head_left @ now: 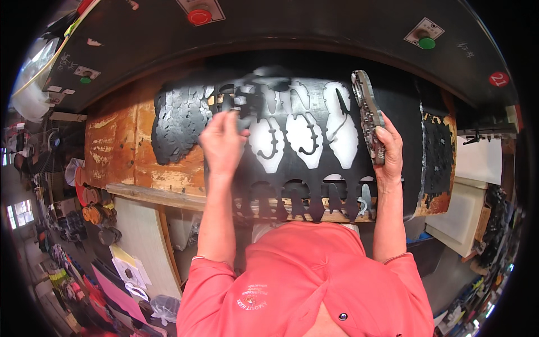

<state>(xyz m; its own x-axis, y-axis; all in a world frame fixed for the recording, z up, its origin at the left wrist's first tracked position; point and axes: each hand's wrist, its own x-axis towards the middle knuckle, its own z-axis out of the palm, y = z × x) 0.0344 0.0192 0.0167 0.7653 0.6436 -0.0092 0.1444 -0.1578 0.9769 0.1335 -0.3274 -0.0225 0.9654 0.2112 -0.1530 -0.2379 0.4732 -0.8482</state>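
Presently, in the head view, I have before me a black sheet spread on the wooden desk, under the dark front of a machine. Many shapes are already out of this sheet: one row of white openings runs across its middle, and another row of openings lies near the front edge of the desk. To the left, a pile of black cut pieces rests on bare wood, so I would judge that a good part of the cutting is done. The sheet to the right of the openings looks whole to me, and I suppose this portion remains to be cut.

My right hand is holding the metal cutter, with the fingers closed around its lower part. The cutter stands on its edge, its top leaning a little to the left, just beside the last white opening. My right forearm comes almost straight up from below.

My left hand is between the pile and the openings, its fingers drawn narrowly together. Just above them the dark material is blurred, therefore I cannot tell whether they grip a piece. My left forearm also reaches forward, nearly upright.
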